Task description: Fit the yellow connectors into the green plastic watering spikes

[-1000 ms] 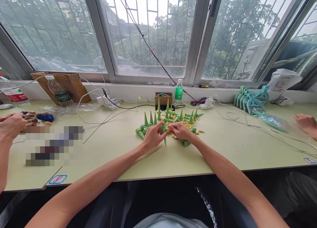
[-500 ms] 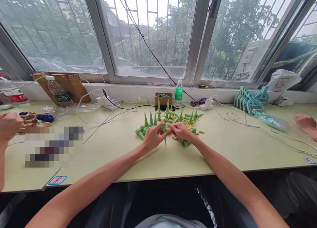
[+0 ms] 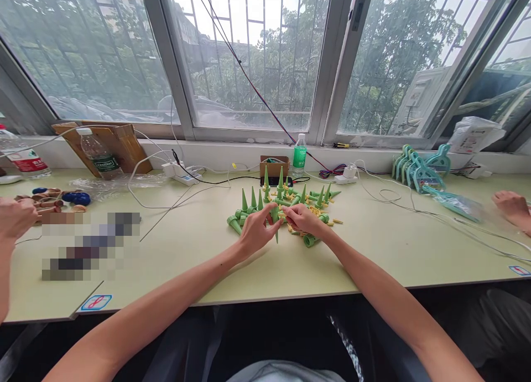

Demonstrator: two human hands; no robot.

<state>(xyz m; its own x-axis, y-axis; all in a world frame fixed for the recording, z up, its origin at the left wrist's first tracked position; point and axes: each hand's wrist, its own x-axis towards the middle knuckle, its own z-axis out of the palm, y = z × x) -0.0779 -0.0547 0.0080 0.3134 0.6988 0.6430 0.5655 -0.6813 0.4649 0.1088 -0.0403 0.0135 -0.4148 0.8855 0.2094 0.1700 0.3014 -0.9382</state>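
Pinching green tapered plastic spike (image 3: 275, 216) point-down, left hand (image 3: 255, 231) likely steadying it for right hand (image 3: 306, 220); right fingertips bunched beside it, contents unclear.

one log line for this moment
left hand: holds green spike, tip down | right hand: pinched close beside it | nearby: yellow pieces

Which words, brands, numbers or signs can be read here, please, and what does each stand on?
"C'estbon", slightly blurred: label of the clear bottle.
"8", seemingly, lying on its side: left sticker.
Too small or blurred to read: red-labelled bottle, green bottle, right sticker, white packet.
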